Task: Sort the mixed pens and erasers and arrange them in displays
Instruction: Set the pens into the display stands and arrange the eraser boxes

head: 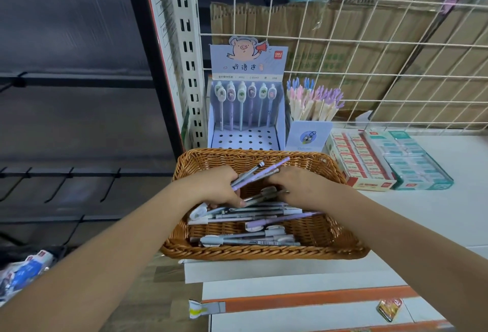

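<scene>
Pens [245, 216], a whole loose pile of them, are seen lying crosswise in a wicker basket [264, 254], which is set at the front edge of a white shelf [422, 212]. Mostly grey, white and purple barrels are mixed in there, some with chunky oval caps.

A small bunch of pens [254, 173], grey and purple, is gripped in the left hand [219, 186]. Its fingers are curled tight round the barrels, and the far ends are pointed up and to the right over the basket. The right hand [298, 186] is reached down into the basket just beside that bunch, knuckles up. Its fingertips are hidden under the hand near a grey pen [269, 191], so whether anything is pinched can't be told tbh.

Right behind the basket a blue display box [248, 67] with a cartoon pig on the header is stood up. 6 pens with oval tops [244, 104] are slotted upright in its back row, with open holes seen in front of them. Just beside it on the right, a smaller box [309, 135] is packed with pastel pens [314, 102] in pink, blue and purple. Further right, 2 lots of erasers are laid side by side, touching: a red eraser tray [361, 164] and a green eraser tray [416, 165].

A white wire grid [343, 38] is fixed behind everything, with cardboard cartons [383, 22] stacked behind it. A small crumpled wrapper [390, 310] is seen on the lower shelf, bottom right.
</scene>
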